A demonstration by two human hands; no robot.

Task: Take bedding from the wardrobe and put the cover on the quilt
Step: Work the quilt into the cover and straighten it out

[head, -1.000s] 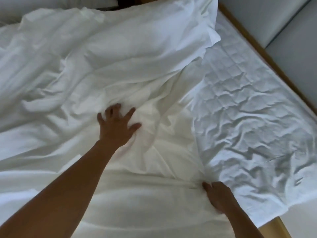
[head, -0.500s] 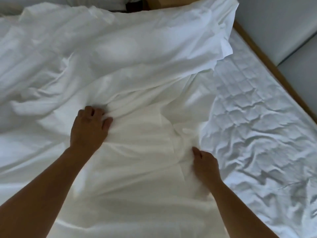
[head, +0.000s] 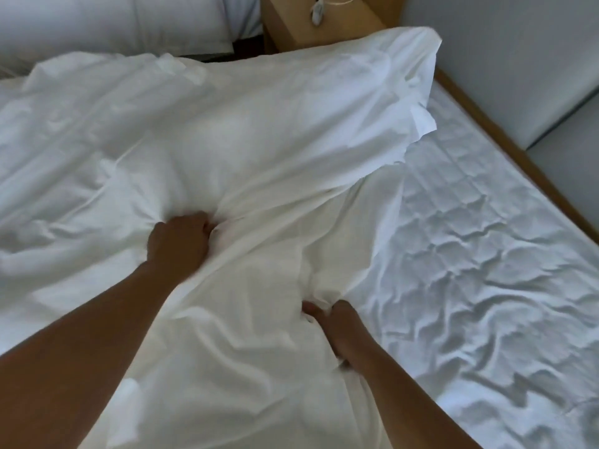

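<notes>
- As I read the head view, both hands are down on the white cover [head: 259, 140], which lies rumpled over the left side and middle of the wood-framed bed [head: 505, 144].
- Left hand [head: 178, 241]: fingers curled tight into cover cloth near the bed's middle. Creases fan out from the grip.
- Right hand [head: 337, 332]: thumb and fingers pinch a raised fold at the cover's right border, toward the bed's near edge.
- Cover's far right corner sits puffed at the head end, just before a wooden nightstand [head: 291, 24].
- Quilted white layer [head: 470, 254], wrinkled, lies bare along the bed's right edge.
- I cannot tell whether that layer is the quilt or a mattress pad.
- White pillow [head: 113, 21] lies beyond the far left corner.
</notes>
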